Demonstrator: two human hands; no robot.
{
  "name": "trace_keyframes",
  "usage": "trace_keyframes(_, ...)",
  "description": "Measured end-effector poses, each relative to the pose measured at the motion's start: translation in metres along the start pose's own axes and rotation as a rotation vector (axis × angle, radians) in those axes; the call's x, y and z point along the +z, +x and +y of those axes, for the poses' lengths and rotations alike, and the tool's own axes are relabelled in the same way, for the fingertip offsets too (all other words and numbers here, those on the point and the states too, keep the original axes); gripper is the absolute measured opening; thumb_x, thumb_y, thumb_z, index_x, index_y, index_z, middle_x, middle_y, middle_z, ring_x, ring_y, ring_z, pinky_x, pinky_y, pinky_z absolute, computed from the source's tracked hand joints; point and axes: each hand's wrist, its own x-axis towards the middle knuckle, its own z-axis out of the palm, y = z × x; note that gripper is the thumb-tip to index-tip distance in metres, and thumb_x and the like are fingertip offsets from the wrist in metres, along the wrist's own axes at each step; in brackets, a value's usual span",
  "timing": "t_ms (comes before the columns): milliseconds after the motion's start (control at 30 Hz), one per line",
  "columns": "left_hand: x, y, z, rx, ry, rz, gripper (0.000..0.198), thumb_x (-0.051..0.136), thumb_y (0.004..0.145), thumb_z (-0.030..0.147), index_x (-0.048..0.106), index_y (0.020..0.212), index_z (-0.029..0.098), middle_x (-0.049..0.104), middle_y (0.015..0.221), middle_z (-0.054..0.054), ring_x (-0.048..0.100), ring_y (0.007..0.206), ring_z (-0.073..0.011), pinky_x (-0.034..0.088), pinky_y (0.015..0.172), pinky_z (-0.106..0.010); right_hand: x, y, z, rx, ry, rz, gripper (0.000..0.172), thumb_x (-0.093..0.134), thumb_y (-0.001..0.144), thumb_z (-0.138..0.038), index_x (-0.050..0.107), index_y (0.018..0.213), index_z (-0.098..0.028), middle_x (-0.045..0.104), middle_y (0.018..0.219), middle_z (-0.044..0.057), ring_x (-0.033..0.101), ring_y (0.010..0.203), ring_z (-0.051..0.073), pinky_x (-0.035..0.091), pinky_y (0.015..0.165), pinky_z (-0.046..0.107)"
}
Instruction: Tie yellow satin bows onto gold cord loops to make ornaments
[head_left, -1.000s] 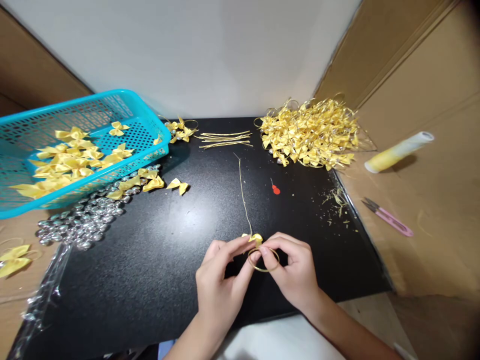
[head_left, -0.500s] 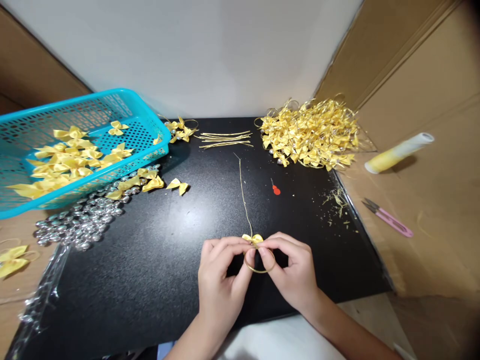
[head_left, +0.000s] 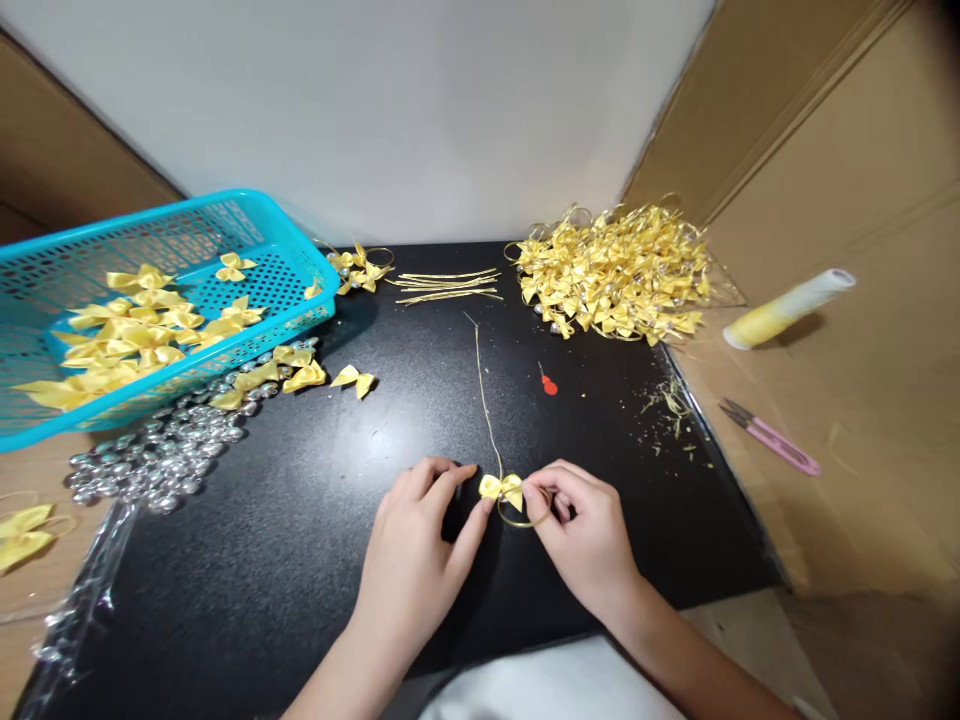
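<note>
A yellow ribbon bow (head_left: 491,487) with a gold cord loop (head_left: 517,524) is in front of me over the black table. My right hand (head_left: 585,520) pinches the bow's right side and the loop between thumb and fingers. Just left of the bow is my left hand (head_left: 424,540), its thumb and forefinger apart; the thumb tip is close to the bow's lower left edge. From the bow a thin gold thread (head_left: 483,390) runs away across the table, with what looks like a needle at its far end.
A turquoise basket (head_left: 289,222) of yellow bows stands left, beside silver beads (head_left: 161,460). Gold cord pieces (head_left: 448,285) lie at the back, finished-looking bows (head_left: 615,270) in a heap on the right. A red needle threader (head_left: 550,386), pink thread snips (head_left: 780,442) and a tube (head_left: 787,308) lie right.
My left hand has let go of the bow and moved slightly left, its fingers opening. The bow now shows more fully in my right hand, with the loop shifted right.
</note>
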Motion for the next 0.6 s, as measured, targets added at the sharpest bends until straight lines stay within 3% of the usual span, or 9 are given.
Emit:
trace_keyframes(133,0.009,0.008,0.001,0.001,-0.02,-0.026,0.012,0.064,0.086,0.027,0.065,0.097,0.022,0.064,0.09,-0.004,0.063,0.081,-0.0212,0.052,0.071,-0.034,0.002,-0.001,0.0,0.007,-0.01,-0.014,0.018,0.055,0.083,-0.011,0.063,0.069,-0.018,0.063,0.067,0.0,0.051,0.051,0.009,0.039,0.046,0.019)
trace_keyframes(267,0.011,0.01,0.006,-0.006,-0.062,-0.047,0.003,0.064,0.084,0.021,0.062,0.086,0.022,0.064,0.086,-0.003,0.062,0.078,-0.0203,0.051,0.07,-0.033,0.002,0.0,0.0,0.004,0.015,-0.035,0.016,0.057,0.081,-0.011,0.067,0.07,-0.018,0.073,0.087,0.006,0.056,0.052,0.009,0.041,0.044,0.019)
trace_keyframes(367,0.009,0.012,0.009,-0.034,-0.127,-0.08,0.005,0.062,0.083,0.019,0.06,0.08,0.021,0.064,0.082,-0.002,0.062,0.077,-0.0199,0.051,0.069,-0.032,0.002,0.003,0.0,0.012,0.049,-0.09,0.017,0.057,0.081,-0.01,0.068,0.07,-0.018,0.073,0.084,0.005,0.059,0.054,0.01,0.043,0.045,0.019)
trace_keyframes(467,0.004,0.02,0.009,-0.094,-0.296,-0.172,0.008,0.057,0.085,0.018,0.059,0.078,0.02,0.064,0.072,0.0,0.062,0.066,-0.0163,0.049,0.061,-0.027,0.0,0.011,0.001,0.011,0.103,-0.15,0.018,0.057,0.081,-0.009,0.068,0.07,-0.017,0.071,0.075,0.004,0.063,0.058,0.012,0.049,0.049,0.019)
trace_keyframes(600,-0.002,0.046,0.006,-0.248,-0.698,-0.24,0.009,0.061,0.084,0.027,0.059,0.087,0.018,0.067,0.071,-0.001,0.063,0.061,-0.0134,0.049,0.056,-0.023,-0.006,0.034,0.0,-0.059,0.146,-0.137,0.016,0.057,0.08,-0.009,0.066,0.068,-0.017,0.07,0.073,0.004,0.066,0.063,0.013,0.054,0.055,0.02)
